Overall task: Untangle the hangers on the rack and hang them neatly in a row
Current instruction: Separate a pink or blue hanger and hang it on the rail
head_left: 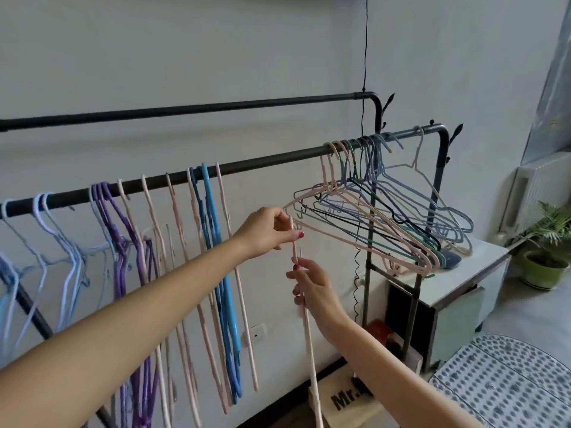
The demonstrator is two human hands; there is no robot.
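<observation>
A black rack rail (265, 160) runs from lower left to upper right. Several blue, purple and pink hangers (173, 242) hang along its left and middle part. A tangled bunch of pink, green and blue hangers (386, 211) crowds the right end. I hold one pink hanger (309, 341) edge-on below the rail, clear of it. My left hand (268, 231) pinches its top near the tangled bunch's left tip. My right hand (315, 288) grips its stem just beneath.
A second black rail (191, 110) runs behind and above. A white cabinet (457, 291) stands under the rack's right end, with a potted plant (547, 257) beyond it. A cardboard box (346, 400) and a dotted cushion (509, 387) lie at lower right. A black cord (365, 57) hangs down.
</observation>
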